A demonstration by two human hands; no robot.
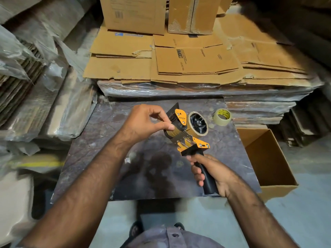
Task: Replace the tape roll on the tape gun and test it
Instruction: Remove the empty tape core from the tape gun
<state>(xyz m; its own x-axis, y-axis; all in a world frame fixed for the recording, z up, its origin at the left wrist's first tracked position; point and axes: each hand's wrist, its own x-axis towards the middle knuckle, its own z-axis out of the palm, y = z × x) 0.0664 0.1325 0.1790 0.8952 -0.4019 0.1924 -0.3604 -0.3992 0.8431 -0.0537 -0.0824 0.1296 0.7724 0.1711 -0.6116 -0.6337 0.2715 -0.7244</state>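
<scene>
Near the middle of the frame the tape gun was held above the dark worktop, its black handle pointing down toward the lower right and its orange head tilted up toward the centre. The right hand was wrapped around the handle, fingers curled closed on it. A brown tape roll sat on the gun's black hub, just right of the orange side plate. The left hand reached in from the lower left, its thumb and forefinger pinched together at the front of the gun beside the roller and blade guard; whether a tape end lay between them could not be told. A second, clear tape roll rested on the worktop right of the gun, near the far edge. An open cardboard box stood at the right side of the frame, against the worktop's edge. Flattened cartons were stacked across the upper middle, and plastic-wrapped bundles filled the left.
</scene>
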